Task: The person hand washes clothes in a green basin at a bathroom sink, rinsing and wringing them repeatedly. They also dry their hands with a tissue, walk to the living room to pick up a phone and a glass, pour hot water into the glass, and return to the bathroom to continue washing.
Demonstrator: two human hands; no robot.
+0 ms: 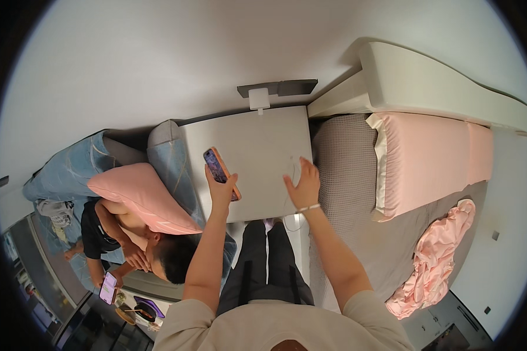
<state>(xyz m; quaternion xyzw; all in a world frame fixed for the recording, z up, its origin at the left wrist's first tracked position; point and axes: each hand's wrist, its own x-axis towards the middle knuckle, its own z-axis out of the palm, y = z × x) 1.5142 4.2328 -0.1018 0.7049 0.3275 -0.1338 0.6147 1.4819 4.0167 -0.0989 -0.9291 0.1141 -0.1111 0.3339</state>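
My left hand (219, 190) is wrapped round a smartphone (216, 168) in an orange case, its lit screen tilted up over the left half of a white tabletop (246, 137). Over the right side of that top, my right hand (304, 184) is open, thumb and fingers apart, with a pale band (308, 208) round the wrist. A thin white cable (291, 167) runs close by the right fingers and loops down past the front edge. Whether it touches them I cannot tell.
A white charger (259, 98) sits in a dark wall socket strip (297, 88). To the right stands a bed with a grey cover (345, 169), pink pillow (424, 158) and crumpled pink cloth (436, 257). At left, another person (129, 234) with a phone (108, 288) leans by a pink cushion (140, 193).
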